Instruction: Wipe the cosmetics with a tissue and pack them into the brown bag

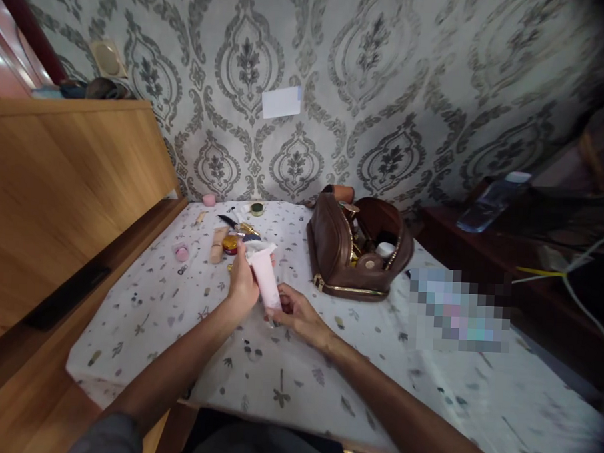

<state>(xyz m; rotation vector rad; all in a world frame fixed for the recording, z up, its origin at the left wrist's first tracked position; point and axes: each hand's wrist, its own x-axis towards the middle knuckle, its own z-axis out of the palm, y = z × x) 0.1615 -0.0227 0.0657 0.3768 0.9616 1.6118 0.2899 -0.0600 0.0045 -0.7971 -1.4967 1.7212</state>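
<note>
Over the cloth-covered bench (142, 326), left hand (243, 284) and right hand (298, 314) both grip a light, squashy-looking pink tube (264, 278), best held mid-body.

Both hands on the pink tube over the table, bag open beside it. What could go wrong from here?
1. The pink tube is held in mid-air by the left hand at its upper part and the right hand at its lower end; a squeeze or slip could drop it onto the patterned tablecloth.
2. Small cosmetics lie loose just behind the hands; a sweep could knock them.
3. The open brown bag is stuffed; items could tip out.
</note>
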